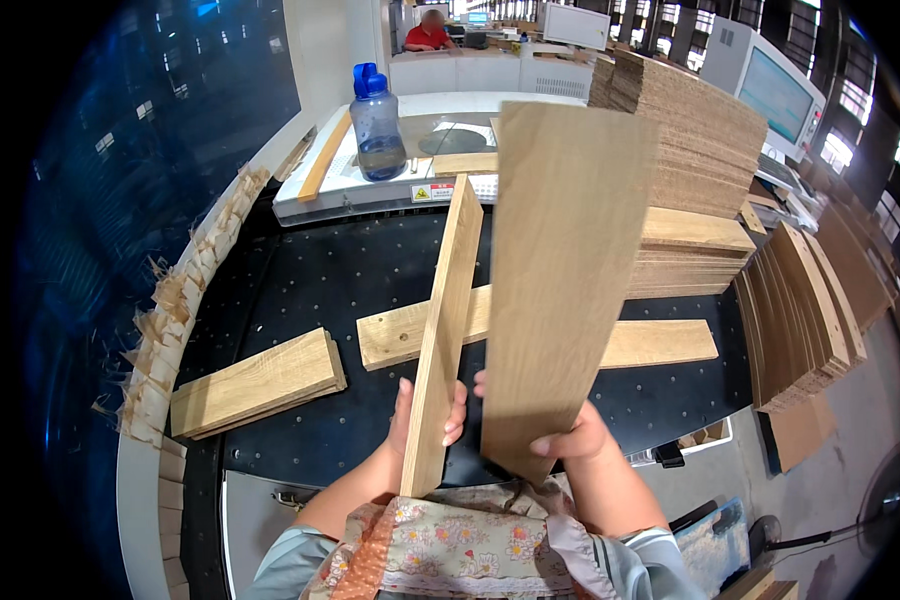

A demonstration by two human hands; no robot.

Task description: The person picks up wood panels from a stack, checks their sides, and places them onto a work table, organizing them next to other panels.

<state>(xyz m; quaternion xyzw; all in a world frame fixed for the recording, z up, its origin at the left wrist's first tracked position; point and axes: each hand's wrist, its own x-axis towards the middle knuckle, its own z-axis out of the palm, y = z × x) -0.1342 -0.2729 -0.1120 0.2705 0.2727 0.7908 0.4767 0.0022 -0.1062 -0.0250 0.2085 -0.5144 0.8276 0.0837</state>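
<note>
My left hand (400,428) is closed around the lower part of a narrow wood-grain board (442,335), which stands tilted on its edge. In my right hand (582,436) is a wider wood-grain board (562,270), gripped near its bottom with the thumb on its face. Both boards rise from close to my apron, side by side with a gap between them. Behind them another board (392,332) lies on the black table (300,290), partly hidden. Left of my hands is a small stack of boards (260,382). One more flat board (662,343) shows on the right.
A blue water bottle (378,130) stands on the white machine top (320,205) beyond the table. Tall board stacks (695,125) rise at the back right, with upright panels (790,320) beside the table. A monitor (760,90) stands behind. Far off sits a person in red (428,36).
</note>
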